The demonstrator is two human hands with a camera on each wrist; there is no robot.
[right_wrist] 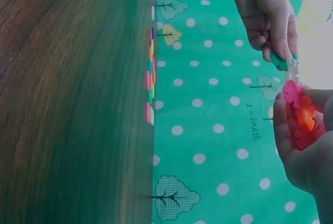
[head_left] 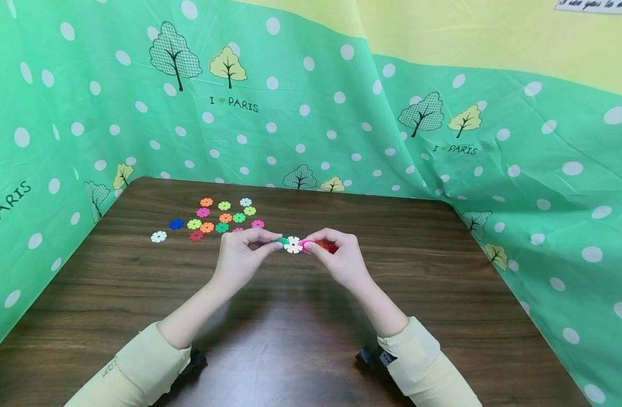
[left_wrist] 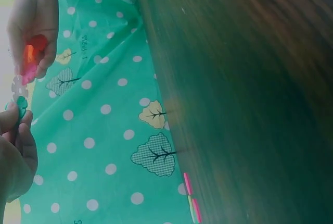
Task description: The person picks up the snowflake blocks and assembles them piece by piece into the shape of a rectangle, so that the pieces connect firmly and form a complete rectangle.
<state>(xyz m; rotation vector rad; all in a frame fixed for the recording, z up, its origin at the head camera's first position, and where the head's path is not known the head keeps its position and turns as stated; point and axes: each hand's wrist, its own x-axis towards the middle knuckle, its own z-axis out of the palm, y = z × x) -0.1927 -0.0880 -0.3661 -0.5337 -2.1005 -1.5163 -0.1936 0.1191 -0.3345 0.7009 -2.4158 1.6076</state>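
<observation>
Above the table, both hands hold a short chain of notched plastic discs. My left hand (head_left: 239,254) pinches the green disc (right_wrist: 279,61) at one end between thumb and fingers. Joined to it is a white disc (head_left: 292,245), which shows between the two hands. My right hand (head_left: 341,257) grips the other end, its thumb and fingers around the pink disc (right_wrist: 292,94). Beyond the pink one, in the right wrist view, an orange disc (right_wrist: 306,117) and a red disc (right_wrist: 307,136) sit within the right palm.
Several loose notched discs lie flat at the back left of the brown wooden table (head_left: 417,271), among them a blue disc (head_left: 176,224) and a white one (head_left: 159,237). A green dotted curtain (head_left: 331,124) hangs behind the table and along its sides.
</observation>
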